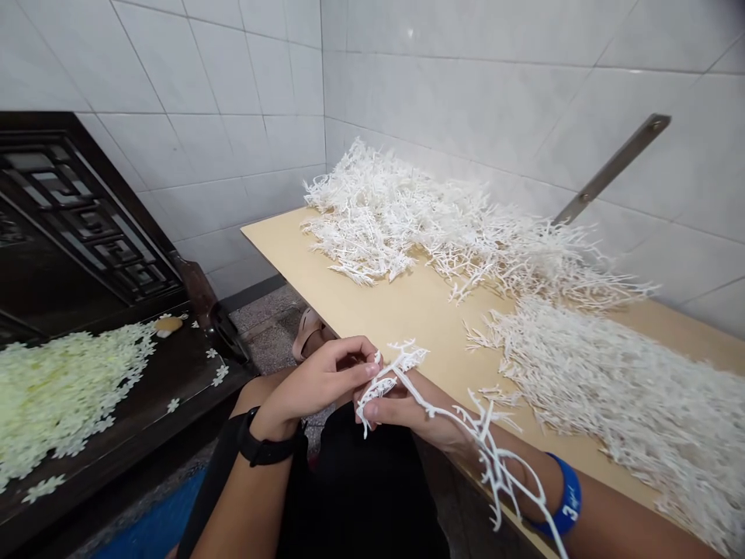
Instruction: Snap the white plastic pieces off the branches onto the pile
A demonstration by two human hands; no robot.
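The left hand [320, 380] and right hand [401, 411] are pinching a branch [429, 409] trailing over the right forearm [617, 519], where a snag is probably risking snapped twigs.

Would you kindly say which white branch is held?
The forked branch between the left hand and right hand, trailing over the right forearm; the others lie on the table.

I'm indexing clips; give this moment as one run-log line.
left hand: pinching white branch; right hand: holding white branch; table: branch heaps; bench: pale flowers
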